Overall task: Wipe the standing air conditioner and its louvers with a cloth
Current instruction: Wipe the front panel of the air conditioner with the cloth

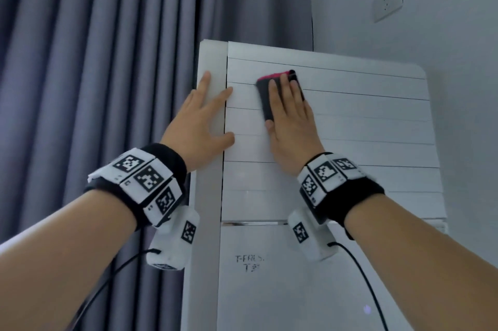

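Here, in the head view, the standing air conditioner is being shown as a tall white cabinet with smooth, glossy plastic panels, set against a pale wall and just beside grey pleated curtains. Its upper front is being taken up by the louvers, long flat horizontal slats divided by thin dark lines; a narrow chrome strip is marking the border to the plain lower panel, where faint dark lettering is being seen but cannot be read.

The cloth, a dark folded pad with a bright pink upper edge, is being pressed flat against the upper louvers by the right hand, whose fingers are lying straight over it and whose thumb is lying alongside its left edge. The left hand is being laid open, fingers spread and straight, on the cabinet's left front edge, near the cloth but apart from it.

Black wristbands carrying white square-patterned marker blocks are being worn on both wrists, with dark cables hanging below. A white wall socket is being seen high on the wall.
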Demonstrator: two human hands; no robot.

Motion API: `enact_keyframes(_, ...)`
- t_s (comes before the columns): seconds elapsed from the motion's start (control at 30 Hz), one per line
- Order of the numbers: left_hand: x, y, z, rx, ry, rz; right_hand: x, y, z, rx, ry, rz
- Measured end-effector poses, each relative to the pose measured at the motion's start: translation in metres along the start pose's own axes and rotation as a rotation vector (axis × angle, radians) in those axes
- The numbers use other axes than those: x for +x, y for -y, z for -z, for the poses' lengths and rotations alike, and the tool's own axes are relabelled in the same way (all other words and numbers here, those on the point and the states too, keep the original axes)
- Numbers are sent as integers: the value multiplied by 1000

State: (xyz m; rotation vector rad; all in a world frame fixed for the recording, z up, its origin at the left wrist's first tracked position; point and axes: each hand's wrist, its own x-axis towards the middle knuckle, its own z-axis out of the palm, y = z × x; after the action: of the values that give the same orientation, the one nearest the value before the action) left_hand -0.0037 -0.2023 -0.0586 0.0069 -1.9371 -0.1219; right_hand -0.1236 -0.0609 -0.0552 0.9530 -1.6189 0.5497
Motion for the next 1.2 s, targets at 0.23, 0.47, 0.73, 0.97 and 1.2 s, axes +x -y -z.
enact_keyframes(0.23, -3, 16, 0, -27, -8, -48, -5, -22, 5, -42, 22, 26)
enact_keyframes(0.47, -2, 14, -11, 35, -57, -62, -2, 12, -2, -13, 13, -37)
enact_keyframes(0.73, -9, 25, -8, -279, -64, -85, -1, 29, -6, 11, 36, 115)
enact_keyframes(0.97, -6, 30, -2, -709, -28, 153, -7, 20, -5, 4, 12, -77)
enact_keyframes(1.2, -6, 24, 6, -1043, -16, 270, 3, 85, -20, 64, 3, 84)
